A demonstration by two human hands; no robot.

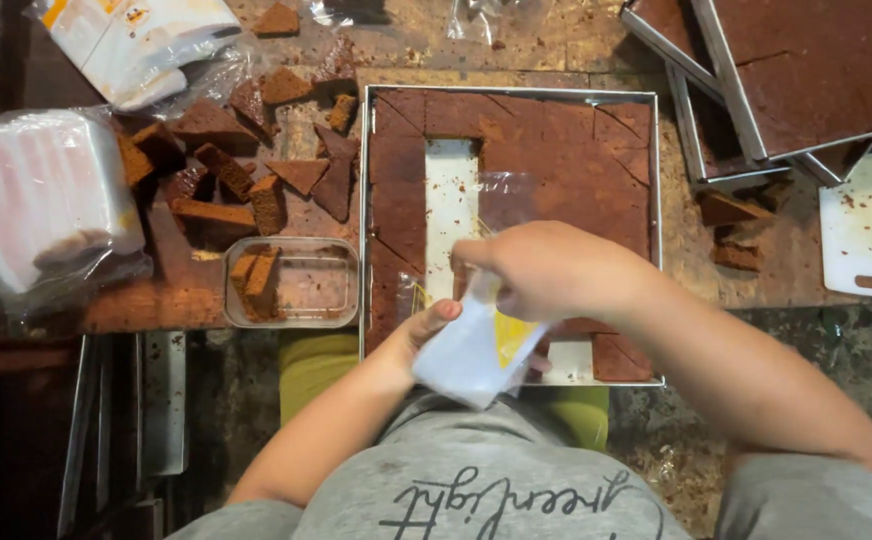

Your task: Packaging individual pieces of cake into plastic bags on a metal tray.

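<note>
Both hands grip one small white-and-yellow pouch [476,350]: right hand [546,270] fingers curled over its top, left hand [426,330] thumb pinching its side. Just beyond the fingers sits a metal tray [656,200] of cut brown cake, a few slots already emptied, most pieces remaining. Left of the fingers, loose cake pieces [246,180] litter the tabletop.

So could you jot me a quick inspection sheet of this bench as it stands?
Surface: worn wooden bench, crumbs.
Job's things: white pouch held in both hands over cake tray; some slices gone.
Clutter: cake offcuts, clear tub, bag stack, more trays.
Fingers: left hand under pouch, right hand gripping its top.
Cables: nothing seen.
Surroundings: dark floor.
</note>
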